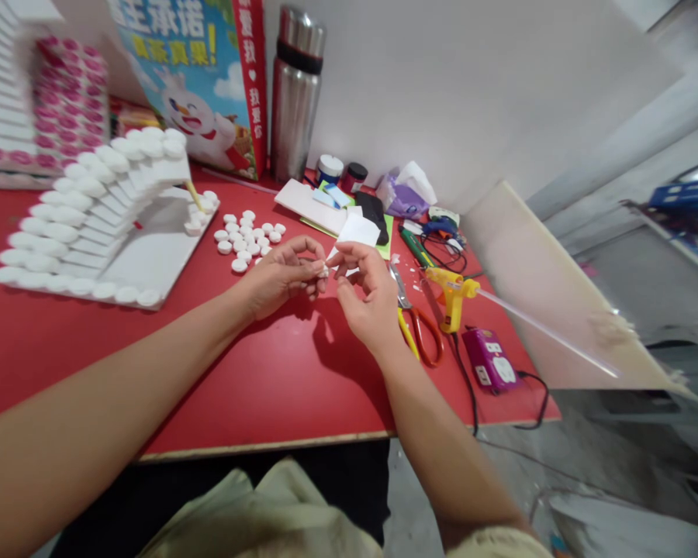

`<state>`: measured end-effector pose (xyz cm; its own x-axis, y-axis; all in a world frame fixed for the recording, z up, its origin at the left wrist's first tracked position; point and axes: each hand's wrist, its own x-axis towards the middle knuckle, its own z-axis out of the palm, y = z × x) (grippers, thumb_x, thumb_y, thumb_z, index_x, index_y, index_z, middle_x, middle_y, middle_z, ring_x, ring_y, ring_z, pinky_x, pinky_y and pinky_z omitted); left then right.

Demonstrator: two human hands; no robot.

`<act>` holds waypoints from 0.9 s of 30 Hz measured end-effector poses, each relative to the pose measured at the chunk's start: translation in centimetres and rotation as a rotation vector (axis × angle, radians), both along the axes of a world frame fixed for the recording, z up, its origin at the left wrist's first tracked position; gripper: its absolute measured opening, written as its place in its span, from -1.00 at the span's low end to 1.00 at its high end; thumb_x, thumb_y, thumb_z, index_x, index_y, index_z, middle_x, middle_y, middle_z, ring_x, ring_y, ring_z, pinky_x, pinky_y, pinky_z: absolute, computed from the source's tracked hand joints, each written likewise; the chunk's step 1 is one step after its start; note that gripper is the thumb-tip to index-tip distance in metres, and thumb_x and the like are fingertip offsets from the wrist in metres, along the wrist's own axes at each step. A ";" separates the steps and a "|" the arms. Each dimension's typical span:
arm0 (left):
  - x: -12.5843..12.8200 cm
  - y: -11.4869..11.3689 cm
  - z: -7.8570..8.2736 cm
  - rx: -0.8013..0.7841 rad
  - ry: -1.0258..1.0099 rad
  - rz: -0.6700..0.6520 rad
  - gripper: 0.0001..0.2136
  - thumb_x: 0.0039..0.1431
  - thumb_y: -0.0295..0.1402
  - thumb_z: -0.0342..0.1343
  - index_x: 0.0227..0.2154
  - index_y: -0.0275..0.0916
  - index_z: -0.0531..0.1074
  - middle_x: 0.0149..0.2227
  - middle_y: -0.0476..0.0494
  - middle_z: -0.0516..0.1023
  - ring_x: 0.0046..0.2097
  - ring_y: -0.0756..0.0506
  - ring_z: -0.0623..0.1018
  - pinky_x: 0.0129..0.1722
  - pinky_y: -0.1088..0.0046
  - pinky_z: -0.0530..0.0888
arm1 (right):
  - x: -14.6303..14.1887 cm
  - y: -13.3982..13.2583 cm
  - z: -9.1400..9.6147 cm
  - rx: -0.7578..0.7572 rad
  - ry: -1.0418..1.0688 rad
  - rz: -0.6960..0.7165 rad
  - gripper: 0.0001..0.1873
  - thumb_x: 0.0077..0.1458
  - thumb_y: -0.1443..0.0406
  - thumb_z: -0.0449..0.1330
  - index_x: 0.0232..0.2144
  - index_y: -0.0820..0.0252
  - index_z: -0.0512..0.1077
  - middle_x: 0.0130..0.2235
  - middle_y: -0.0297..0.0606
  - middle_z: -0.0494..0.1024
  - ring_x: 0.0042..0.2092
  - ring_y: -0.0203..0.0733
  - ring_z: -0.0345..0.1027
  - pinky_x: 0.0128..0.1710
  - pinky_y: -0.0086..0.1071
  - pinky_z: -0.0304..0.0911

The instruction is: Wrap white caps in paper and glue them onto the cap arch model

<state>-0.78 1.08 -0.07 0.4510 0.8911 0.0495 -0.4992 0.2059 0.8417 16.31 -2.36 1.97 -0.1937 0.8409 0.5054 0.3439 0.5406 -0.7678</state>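
Over the red table (256,372), my left hand (285,273) and my right hand (368,293) meet, fingers pinched together. Between the fingertips sits a small white piece (324,270), held by both hands. A pile of several small white round discs (246,236) lies just behind my left hand. At the left stands a white foam stair-like model (101,217) edged with the same white discs. A white foam sheet (357,230) lies right behind my right hand.
Scissors with red and yellow handles (417,325), a yellow glue gun (452,294) and a purple device with a cable (489,360) lie right of my hands. A steel flask (295,97), a printed box (201,77), small jars and a leaning white board (547,294) stand behind.
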 end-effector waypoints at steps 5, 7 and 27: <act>-0.1 0.1 0.0 -0.012 0.005 0.006 -0.65 0.00 -0.30 0.47 -0.28 -0.24 0.40 -0.53 -0.08 0.59 -0.55 0.00 0.51 -0.49 0.52 0.48 | 0.0 -0.1 0.1 0.021 -0.012 -0.006 -0.54 0.10 0.47 0.08 0.05 0.06 0.35 -0.08 -0.23 0.59 -0.23 -0.25 0.44 -0.31 -0.34 0.37; -0.1 0.0 0.0 -0.016 0.012 0.008 -0.64 0.00 -0.30 0.47 -0.28 -0.24 0.39 -0.54 -0.09 0.60 -0.55 0.00 0.52 -0.48 0.52 0.48 | 0.1 -0.1 0.1 0.031 -0.042 -0.021 -0.53 0.09 0.46 0.09 0.06 0.05 0.35 -0.09 -0.23 0.60 -0.24 -0.24 0.44 -0.32 -0.34 0.37; -0.1 -0.4 0.3 -0.037 0.071 -0.059 -0.66 0.09 -0.37 0.36 -0.08 -0.25 0.44 -0.50 -0.09 0.59 -0.51 -0.02 0.51 -0.47 0.53 0.45 | 1.5 1.1 0.0 -0.034 0.193 -0.139 -0.67 0.16 0.33 0.22 -0.01 0.02 0.39 -0.14 -0.26 0.50 -0.21 -0.20 0.43 -0.35 -0.32 0.40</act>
<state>-0.85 0.70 0.24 0.5040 0.8636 -0.0167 -0.4249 0.2648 0.8657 17.78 -1.29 2.02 0.0229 0.8701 0.4924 0.2583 0.4707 -0.8437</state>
